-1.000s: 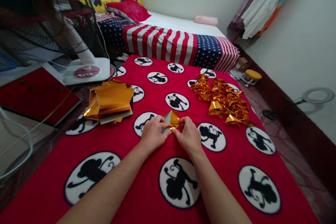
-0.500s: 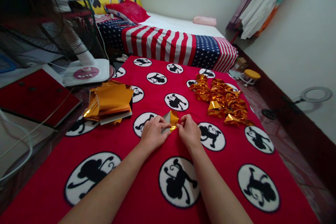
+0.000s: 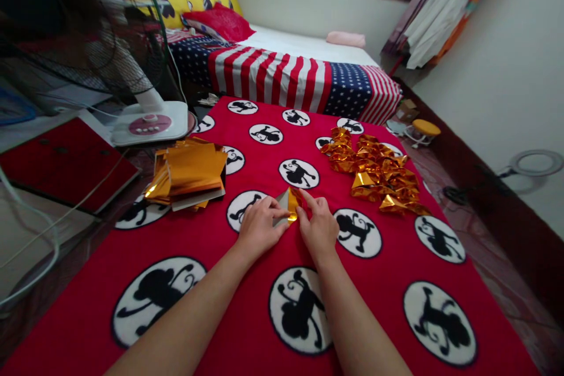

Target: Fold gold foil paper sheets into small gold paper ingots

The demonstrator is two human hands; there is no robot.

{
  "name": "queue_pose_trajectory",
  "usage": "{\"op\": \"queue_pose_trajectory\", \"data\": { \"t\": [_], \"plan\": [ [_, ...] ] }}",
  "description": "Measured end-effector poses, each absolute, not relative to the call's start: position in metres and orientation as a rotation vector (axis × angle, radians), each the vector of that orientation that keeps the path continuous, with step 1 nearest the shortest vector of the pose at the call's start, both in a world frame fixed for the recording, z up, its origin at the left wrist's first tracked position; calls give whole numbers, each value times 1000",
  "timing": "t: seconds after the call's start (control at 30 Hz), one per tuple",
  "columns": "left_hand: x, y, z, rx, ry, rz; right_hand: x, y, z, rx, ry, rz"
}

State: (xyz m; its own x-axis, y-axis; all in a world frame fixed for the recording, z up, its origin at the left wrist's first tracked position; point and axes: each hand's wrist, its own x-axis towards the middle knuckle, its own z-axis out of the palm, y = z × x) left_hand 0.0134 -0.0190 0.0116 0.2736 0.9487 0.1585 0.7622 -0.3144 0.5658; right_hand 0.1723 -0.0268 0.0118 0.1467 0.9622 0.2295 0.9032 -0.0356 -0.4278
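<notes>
A sheet of gold foil paper [image 3: 291, 202], partly folded with its pale grey back showing at the left, lies between my hands on the red cloth. My left hand [image 3: 262, 223] is closed on its left side, thumb and fingertips pinching the near edge. Along the right edge, my right hand [image 3: 318, 224] grips the paper, its index finger reaching up toward the far corner and its thumb against the fold. To the left sits a stack of flat gold foil sheets [image 3: 194, 169]. Several folded gold foil pieces [image 3: 374, 173] lie heaped at the right.
The red cloth [image 3: 229, 317] with monkey prints covers the table. At the left stand a fan [image 3: 150, 120] and a dark red board [image 3: 66, 155]. A bed [image 3: 282, 76] is behind the table. A yellow stool [image 3: 426, 127] and a ring-shaped stand [image 3: 535, 163] are at the right.
My right index finger has moved from a curled pinch near the paper's lower edge to lie further up its right side. The left hand keeps nearly the same hold.
</notes>
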Motion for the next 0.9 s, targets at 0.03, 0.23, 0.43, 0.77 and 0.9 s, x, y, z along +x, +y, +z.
{"op": "queue_pose_trajectory", "data": {
  "t": [0.03, 0.23, 0.43, 0.77, 0.9],
  "plan": [
    [13, -19, 12, 2171, 1548, 676, 172, -28, 11, -1940, -1794, 153],
    [13, -20, 9, 2183, 1532, 723, 170, -31, 11, -1884, -1885, 117],
    [7, -20, 6, 2027, 1463, 1056, 170, -32, 9, -1891, -1963, 79],
    [1, -9, 4, 1849, 1393, 1142, 175, -22, 9, -1735, -2107, 92],
    [-2, -11, 6, 1938, 1343, 1123, 176, -19, 10, -1683, -2113, 137]
  ]
}}
